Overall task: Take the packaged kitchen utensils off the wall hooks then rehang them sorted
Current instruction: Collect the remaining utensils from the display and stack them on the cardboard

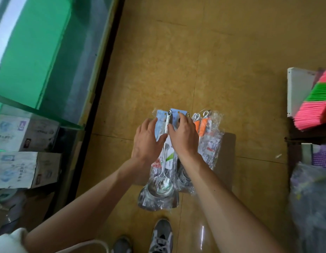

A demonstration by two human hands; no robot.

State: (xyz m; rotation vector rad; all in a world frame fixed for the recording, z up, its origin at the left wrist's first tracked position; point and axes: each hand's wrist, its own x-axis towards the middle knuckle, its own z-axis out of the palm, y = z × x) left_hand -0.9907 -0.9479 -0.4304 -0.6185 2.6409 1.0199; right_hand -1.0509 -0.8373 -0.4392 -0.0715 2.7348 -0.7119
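Open floor (176,70) lies beyond the packs; a glass cabinet (39,61) bounds your left, pink brooms (313,110) your right. The packaged ladles (165,179) lie on a low brown box (226,152), one bowl overhanging its near edge, with orange-handled packs (204,128) just beside them. Your left hand (147,141) and right hand (184,137) rest on the ladle packs, fingers spread wide, gripping nothing.

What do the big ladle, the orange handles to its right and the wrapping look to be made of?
Ladle: polished metal, probably stainless steel; the bowl and shaft are mirror-bright.
Orange handles: likely plastic or silicone; flat matte colour, cannot tell which.
Wrapping: thin clear plastic film, crinkled and glinting.
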